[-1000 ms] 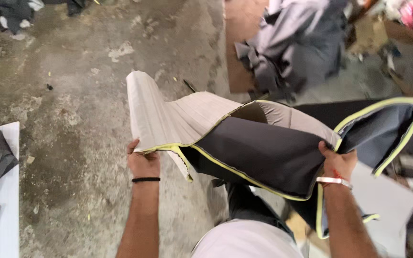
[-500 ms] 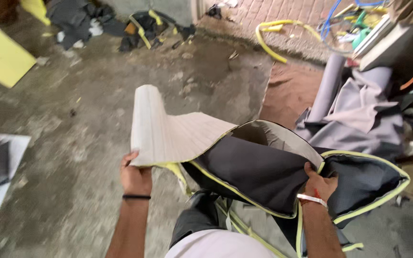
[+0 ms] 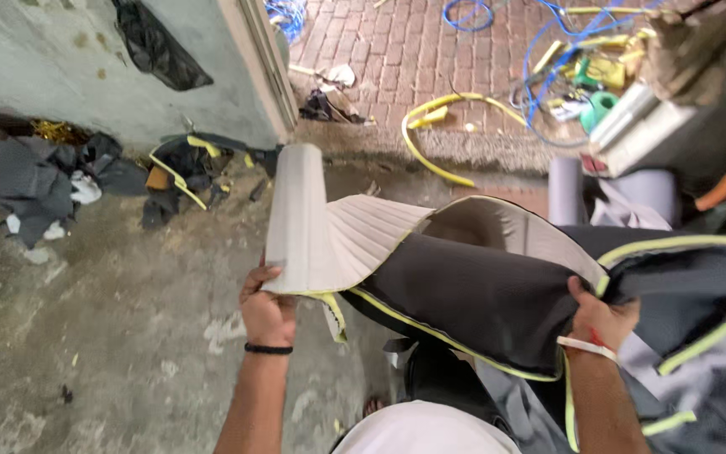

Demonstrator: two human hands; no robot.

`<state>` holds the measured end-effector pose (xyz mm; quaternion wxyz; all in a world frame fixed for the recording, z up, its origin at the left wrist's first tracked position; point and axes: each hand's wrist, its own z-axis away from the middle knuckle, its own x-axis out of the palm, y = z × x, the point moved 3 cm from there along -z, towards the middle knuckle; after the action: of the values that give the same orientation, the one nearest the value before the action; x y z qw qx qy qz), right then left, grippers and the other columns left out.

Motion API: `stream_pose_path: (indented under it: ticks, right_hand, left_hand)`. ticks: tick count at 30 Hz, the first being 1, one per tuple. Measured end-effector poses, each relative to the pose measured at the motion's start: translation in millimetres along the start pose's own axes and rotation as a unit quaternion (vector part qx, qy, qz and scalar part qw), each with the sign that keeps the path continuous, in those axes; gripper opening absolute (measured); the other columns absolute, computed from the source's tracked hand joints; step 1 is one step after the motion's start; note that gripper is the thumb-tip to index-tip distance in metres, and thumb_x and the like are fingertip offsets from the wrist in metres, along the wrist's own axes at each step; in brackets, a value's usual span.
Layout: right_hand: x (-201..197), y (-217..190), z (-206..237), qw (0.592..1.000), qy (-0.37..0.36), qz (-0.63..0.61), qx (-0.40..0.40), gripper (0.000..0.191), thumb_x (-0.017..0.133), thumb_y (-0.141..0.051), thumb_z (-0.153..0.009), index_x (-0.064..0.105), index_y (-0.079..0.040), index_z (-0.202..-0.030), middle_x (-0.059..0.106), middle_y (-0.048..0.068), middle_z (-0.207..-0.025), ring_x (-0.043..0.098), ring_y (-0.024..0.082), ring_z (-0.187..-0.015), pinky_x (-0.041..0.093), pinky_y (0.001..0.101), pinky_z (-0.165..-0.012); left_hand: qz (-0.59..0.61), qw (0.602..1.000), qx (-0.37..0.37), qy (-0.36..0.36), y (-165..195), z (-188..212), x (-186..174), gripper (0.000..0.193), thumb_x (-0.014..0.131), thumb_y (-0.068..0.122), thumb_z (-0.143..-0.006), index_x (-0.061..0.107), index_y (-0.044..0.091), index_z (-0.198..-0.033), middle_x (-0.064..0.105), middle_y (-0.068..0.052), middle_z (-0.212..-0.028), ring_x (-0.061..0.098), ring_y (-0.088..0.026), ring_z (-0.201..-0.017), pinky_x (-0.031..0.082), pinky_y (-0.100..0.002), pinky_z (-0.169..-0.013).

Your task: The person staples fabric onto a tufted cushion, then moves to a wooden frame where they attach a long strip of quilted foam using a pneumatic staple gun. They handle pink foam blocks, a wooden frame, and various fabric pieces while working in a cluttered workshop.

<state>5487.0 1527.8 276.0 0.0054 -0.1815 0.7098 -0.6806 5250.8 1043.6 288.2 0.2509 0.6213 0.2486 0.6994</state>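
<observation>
The left hand (image 3: 267, 313) pinches the pale end of a big black cover with yellow edging (image 3: 481, 303), and the right hand (image 3: 602, 318) grips its other side, holding it up above the dirty concrete floor (image 3: 111, 336). The floppy cover could slip from either grip and land in the dirt.

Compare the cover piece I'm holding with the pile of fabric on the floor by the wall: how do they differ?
The held cover is up off the floor, stretched between the left hand and right hand; the floor pile lies crumpled on the concrete, untouched. The held cover shows a pale ribbed underside curling upward; the floor pile shows only dark fabric. Both are dark material edged with yellow-green piping.
</observation>
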Motion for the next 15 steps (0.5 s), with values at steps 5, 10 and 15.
stream_pose_path:
  ticks: [5, 10, 15]
  right_hand:
    - [144, 70, -145, 0.999, 0.012, -0.01, 0.029, 0.054, 0.079, 0.016, -0.081, 0.06, 0.006, -0.131, 0.07, 0.013, -0.126, 0.069, 0.025, -0.111, 0.058, 0.0359, -0.1]
    - [339, 130, -293, 0.995, 0.033, 0.042, 0.085, 0.061, 0.085, 0.013, -0.071, 0.062, 0.002, -0.127, 0.07, 0.008, -0.124, 0.066, 0.022, -0.108, 0.053, 0.0345, -0.098]
    - [536, 162, -408, 0.996, -0.031, 0.039, 0.07, 0.062, 0.085, 0.012, -0.07, 0.063, 0.003, -0.128, 0.068, 0.009, -0.125, 0.065, 0.022, -0.108, 0.052, 0.0333, -0.099]
  left_hand:
    - [0.003, 1.0, -0.026, -0.015, -90, -208, 92, 0.03, 0.054, -0.013, -0.082, 0.076, 0.007, -0.079, 0.058, -0.013, -0.147, 0.072, -0.025, -0.111, 0.064, -0.04, -0.084]
    - [-0.067, 0.997, -0.039, 0.016, -163, -401, 186, 0.032, 0.055, -0.014, -0.087, 0.077, 0.009, -0.086, 0.061, -0.01, -0.152, 0.067, -0.02, -0.096, 0.05, -0.031, -0.066]
    - [-0.043, 0.998, -0.048, -0.007, -207, -564, 277, 0.032, 0.054, -0.016, -0.087, 0.075, 0.007, -0.084, 0.06, -0.017, -0.145, 0.069, -0.025, -0.103, 0.058, -0.035, -0.076]
